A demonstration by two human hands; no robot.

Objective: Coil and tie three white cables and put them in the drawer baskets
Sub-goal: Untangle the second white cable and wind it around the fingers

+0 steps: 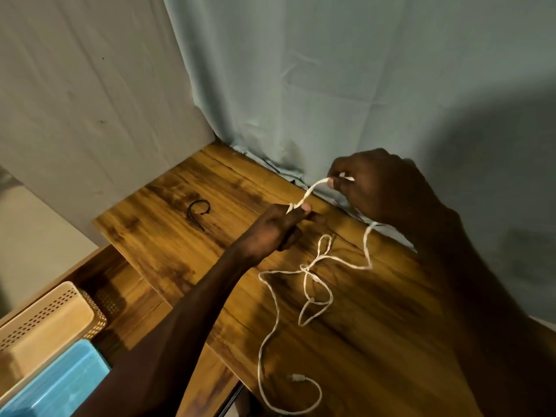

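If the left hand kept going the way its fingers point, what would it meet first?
Probably the right hand: the left hand points up-right along the taut white cable both pinch. Depth is unclear; beyond hangs the curtain.

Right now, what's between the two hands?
In the head view, a short stretch of the white cable runs between the left hand and the right hand, both pinching it above the wooden table.

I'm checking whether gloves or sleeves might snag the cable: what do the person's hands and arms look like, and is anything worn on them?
Both are bare. The left hand and its forearm show no glove, sleeve, watch or ring. The right hand is also ungloved, with no ring visible; its forearm lies in deep shadow, so a band there cannot be ruled out. Short fingernails show on both hands.
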